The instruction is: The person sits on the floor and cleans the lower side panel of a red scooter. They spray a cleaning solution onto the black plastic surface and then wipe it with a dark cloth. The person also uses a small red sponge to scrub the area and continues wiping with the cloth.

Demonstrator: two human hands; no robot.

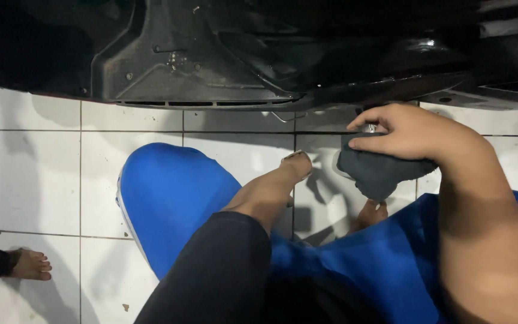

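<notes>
Right hand [406,133]: its fingers pinch a dark grey cloth [379,171] near the black underside [199,54] of a machine.
Left hand [298,165]: reaching forward over the white tile floor [37,174]; I cannot tell if its fingers are spread.
Cloth: hangs under the right hand, above the floor.
Feel: looks soft, light and floppy, not slippery.
Hold: best bunched in the middle.
Nearby: another person's bare foot [30,265].

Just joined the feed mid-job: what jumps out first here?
The right hand grips a dark grey cloth at the lower edge of the black vehicle underside filling the top. Bright blue shorts cover the raised knee at centre, above white floor tiles.
</notes>
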